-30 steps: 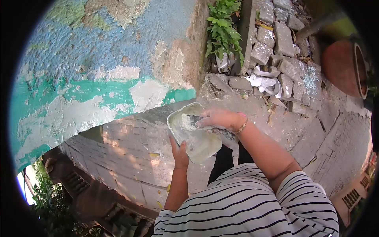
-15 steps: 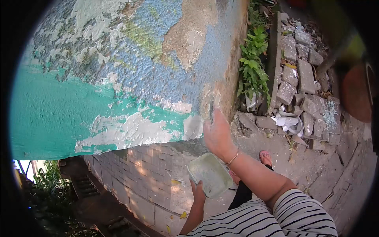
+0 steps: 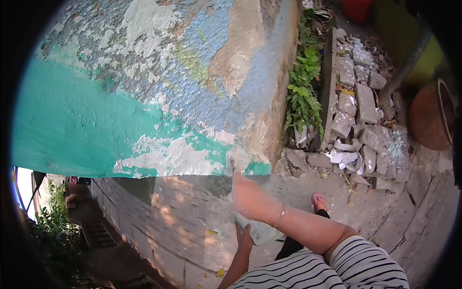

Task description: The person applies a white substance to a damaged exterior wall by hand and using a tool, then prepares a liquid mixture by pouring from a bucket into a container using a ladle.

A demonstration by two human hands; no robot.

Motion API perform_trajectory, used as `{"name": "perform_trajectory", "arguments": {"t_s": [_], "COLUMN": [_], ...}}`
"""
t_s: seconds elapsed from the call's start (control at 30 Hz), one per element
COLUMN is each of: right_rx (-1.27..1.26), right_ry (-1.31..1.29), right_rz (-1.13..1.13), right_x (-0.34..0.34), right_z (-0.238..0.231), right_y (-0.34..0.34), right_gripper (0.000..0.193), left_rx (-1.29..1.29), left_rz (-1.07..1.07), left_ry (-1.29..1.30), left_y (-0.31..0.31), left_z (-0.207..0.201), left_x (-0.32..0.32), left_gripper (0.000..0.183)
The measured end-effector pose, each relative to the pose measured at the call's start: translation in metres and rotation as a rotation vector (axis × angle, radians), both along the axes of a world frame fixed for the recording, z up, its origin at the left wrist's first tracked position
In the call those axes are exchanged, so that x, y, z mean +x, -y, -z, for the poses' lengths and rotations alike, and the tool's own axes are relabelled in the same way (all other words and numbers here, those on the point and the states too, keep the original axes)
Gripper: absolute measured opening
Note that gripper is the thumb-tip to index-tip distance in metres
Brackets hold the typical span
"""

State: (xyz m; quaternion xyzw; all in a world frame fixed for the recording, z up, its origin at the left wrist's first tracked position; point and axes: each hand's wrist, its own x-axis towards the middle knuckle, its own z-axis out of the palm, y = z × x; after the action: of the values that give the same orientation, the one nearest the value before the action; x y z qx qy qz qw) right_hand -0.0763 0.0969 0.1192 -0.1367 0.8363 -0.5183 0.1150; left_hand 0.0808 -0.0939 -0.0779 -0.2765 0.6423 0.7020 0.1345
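My left hand (image 3: pixel 244 237) grips the rim of a pale, translucent rectangular tub (image 3: pixel 265 234), with the thumb on its edge. Above it, my right hand (image 3: pixel 254 198) is closed and blurred, right at the wall's lower edge, and hides much of the tub. Whatever its fingers hold is too smeared to name. The wall (image 3: pixel 62 123) carries green paint along its lower band. Rough whitish filler (image 3: pixel 175 158) lies over the green, next to my right hand, and a small green patch (image 3: pixel 257 168) shows near the corner.
Flaking blue and bare plaster (image 3: pixel 192 84) covers the wall higher up. Right of the corner are a leafy plant (image 3: pixel 305 86), stacked broken bricks (image 3: pixel 365 103), white scraps (image 3: pixel 346 159) and a round brown pot (image 3: pixel 429 115). Paving (image 3: pixel 178 212) lies below, with my sandalled foot (image 3: pixel 318 201).
My right hand has moved down and slightly left, off the corner's face to the lower edge, and now covers part of the tub. The green patch near the corner has come into sight.
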Motion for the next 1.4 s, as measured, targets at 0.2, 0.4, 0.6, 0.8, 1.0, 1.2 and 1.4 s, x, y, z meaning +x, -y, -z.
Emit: {"name": "perform_trajectory", "arguments": {"t_s": [0.2, 0.4, 0.6, 0.8, 1.0, 1.2, 1.4], "right_rx": [-0.14, -0.029, -0.037, -0.012, -0.026, -0.054, -0.097], "right_ry": [-0.016, 0.139, -0.061, 0.003, 0.065, 0.022, 0.023], "right_rz": [0.382, 0.076, 0.091, 0.29, 0.096, 0.376, 0.168], "right_x": [-0.035, -0.053, -0.008, -0.065, -0.009, -0.064, -0.023], "right_z": [0.033, 0.003, 0.0, 0.02, -0.004, 0.067, 0.026], "right_y": [-0.031, -0.003, -0.022, -0.026, -0.013, -0.042, -0.002], "right_gripper": [0.041, 0.049, 0.043, 0.034, 0.033, 0.04, 0.035], "left_rx": [0.1, 0.102, 0.007, 0.062, 0.167, 0.155, 0.179], "left_rz": [0.003, -0.018, 0.013, 0.028, -0.036, 0.049, 0.036], "left_ry": [-0.037, -0.037, 0.005, -0.042, 0.007, -0.011, 0.006], "left_y": [0.013, 0.047, 0.049, 0.056, 0.07, 0.079, 0.085], "left_z": [-0.021, 0.0, 0.003, -0.015, 0.008, 0.012, 0.017], "left_x": [-0.005, 0.022, 0.019, -0.003, 0.013, -0.01, -0.002], "left_gripper": [0.078, 0.076, 0.073, 0.071, 0.071, 0.07, 0.067]}}
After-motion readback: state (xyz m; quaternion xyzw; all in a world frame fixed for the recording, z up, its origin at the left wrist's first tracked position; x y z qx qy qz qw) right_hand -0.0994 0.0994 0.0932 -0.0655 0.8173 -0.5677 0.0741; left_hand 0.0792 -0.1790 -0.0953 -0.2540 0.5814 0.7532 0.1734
